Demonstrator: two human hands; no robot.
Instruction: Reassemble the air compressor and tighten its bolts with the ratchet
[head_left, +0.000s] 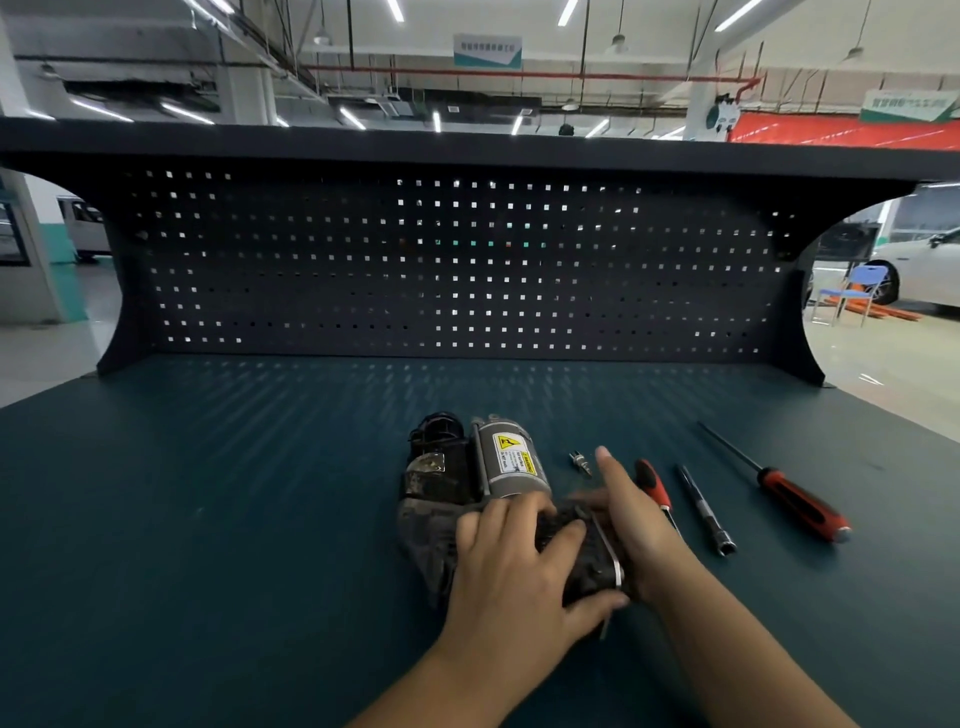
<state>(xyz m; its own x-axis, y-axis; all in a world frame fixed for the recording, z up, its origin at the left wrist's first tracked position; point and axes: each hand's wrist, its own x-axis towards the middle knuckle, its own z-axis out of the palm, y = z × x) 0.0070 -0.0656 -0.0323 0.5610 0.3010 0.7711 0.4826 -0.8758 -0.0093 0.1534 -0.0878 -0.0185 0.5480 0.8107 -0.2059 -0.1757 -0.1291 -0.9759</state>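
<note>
The air compressor lies on the teal bench near its front middle: a grey motor cylinder with a yellow warning label, a black end piece and a dirty dark body. My left hand lies over the dark near part of the unit, fingers curled on it and the thumb hooked under a metal band. My right hand presses flat against that part's right side with straight fingers. A small metal fitting lies just right of the motor. A long socket extension bar lies further right.
A red-and-black handled tool lies partly behind my right hand. A red-and-black screwdriver lies at the far right. The bench top ends at a dark pegboard back wall with a shelf above.
</note>
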